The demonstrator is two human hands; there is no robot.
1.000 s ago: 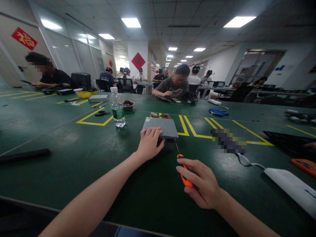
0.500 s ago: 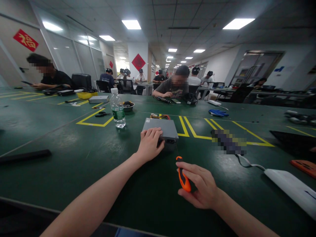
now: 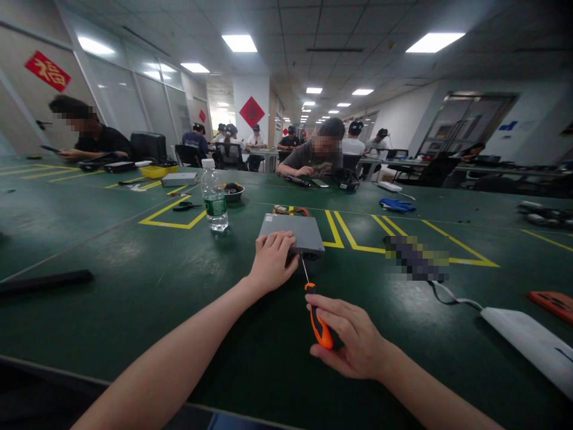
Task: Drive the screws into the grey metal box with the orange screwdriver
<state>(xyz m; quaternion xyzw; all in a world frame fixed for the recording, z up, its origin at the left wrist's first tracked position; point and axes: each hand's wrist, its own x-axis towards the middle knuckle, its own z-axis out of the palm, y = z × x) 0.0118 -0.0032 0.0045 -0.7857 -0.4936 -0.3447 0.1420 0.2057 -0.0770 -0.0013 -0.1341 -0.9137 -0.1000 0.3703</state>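
The left hand (image 3: 272, 261) lay on the near left corner of the grey box (image 3: 298, 232), fingers close together, well back from the table's (image 3: 134, 286) near edge. The right hand (image 3: 353, 340) was closed round the screwdriver (image 3: 319, 321); its tip seemingly touched the box's near face.

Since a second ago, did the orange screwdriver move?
Yes. The screwdriver in the right hand shifted left, its tip nearer the grey box.
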